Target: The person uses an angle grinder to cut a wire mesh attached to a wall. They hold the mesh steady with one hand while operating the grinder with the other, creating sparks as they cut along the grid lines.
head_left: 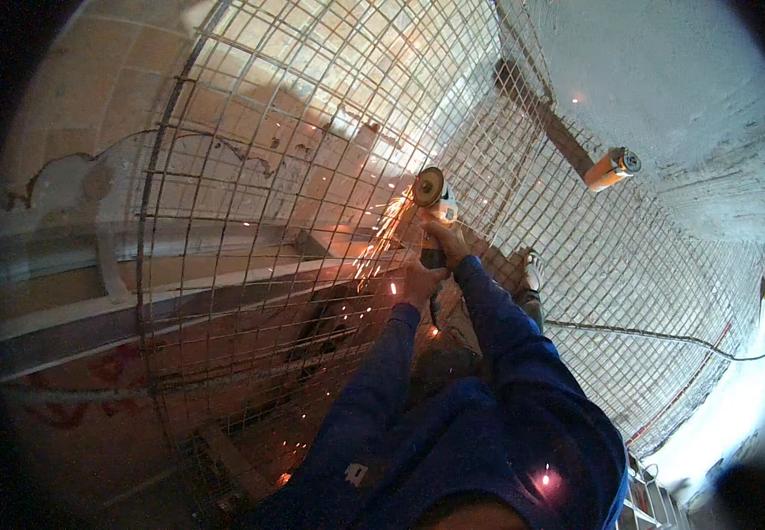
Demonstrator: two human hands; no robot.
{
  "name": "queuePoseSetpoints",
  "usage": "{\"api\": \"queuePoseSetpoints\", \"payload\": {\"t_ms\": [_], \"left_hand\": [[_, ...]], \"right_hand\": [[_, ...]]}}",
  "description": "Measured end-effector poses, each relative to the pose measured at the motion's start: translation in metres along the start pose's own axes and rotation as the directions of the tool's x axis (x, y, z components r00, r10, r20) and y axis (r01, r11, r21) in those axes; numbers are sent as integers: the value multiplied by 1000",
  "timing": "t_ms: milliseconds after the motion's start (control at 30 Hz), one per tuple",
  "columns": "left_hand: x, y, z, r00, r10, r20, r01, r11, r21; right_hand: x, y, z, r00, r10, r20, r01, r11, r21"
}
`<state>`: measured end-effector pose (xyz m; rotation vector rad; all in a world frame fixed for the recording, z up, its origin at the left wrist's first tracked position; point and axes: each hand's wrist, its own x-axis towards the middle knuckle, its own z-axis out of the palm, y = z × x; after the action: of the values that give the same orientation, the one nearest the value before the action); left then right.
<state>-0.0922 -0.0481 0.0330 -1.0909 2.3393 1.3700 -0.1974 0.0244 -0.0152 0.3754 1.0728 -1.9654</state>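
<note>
Both of my hands are wrapped around an angle grinder (433, 256) in the middle of the view. My left hand (418, 281) grips its body lower down, while my right hand (446, 238) holds it closer to the head. The round disc (428, 187) sits at the grinder's far end, against or very near the wires of a large steel mesh (250, 168). A stream of orange sparks (387, 234) sprays from the disc down and to the left. Exactly where the disc meets a wire is too small to tell.
An orange cylindrical object (613, 169) stands at the upper right by a plank (563, 137). A dark cable (647, 333) runs across the mesh to the right. Metal beams (73, 331) lie behind the mesh at left. My foot (532, 272) is beside my right arm. A ladder (651, 499) shows lower right.
</note>
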Motion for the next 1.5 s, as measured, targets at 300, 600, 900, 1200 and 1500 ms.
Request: {"api": "queuePoseSetpoints", "payload": {"t_ms": [300, 600, 900, 1200, 1500], "left_hand": [[9, 1, 13, 998, -23, 66, 21, 999, 28], [42, 19, 19, 996, 73, 45, -73, 997, 18], [53, 20, 19, 998, -49, 42, 47, 998, 47], [50, 5, 24, 993, 82, 82, -59, 965, -254], [34, 26, 14, 989, 144, 31, -139, 983, -121]], "right_hand": [[-3, -12, -17, 996, -85, -20, 83, 992, -92], [26, -31, -22, 994, -109, 4, 109, 994, -33], [36, -34, -20, 996, -77, 49, 74, 996, 57], [68, 3, -35, 973, -202, 108, 200, 979, 31], [50, -14, -32, 990, 28, 137, -56, 977, 205]]}}
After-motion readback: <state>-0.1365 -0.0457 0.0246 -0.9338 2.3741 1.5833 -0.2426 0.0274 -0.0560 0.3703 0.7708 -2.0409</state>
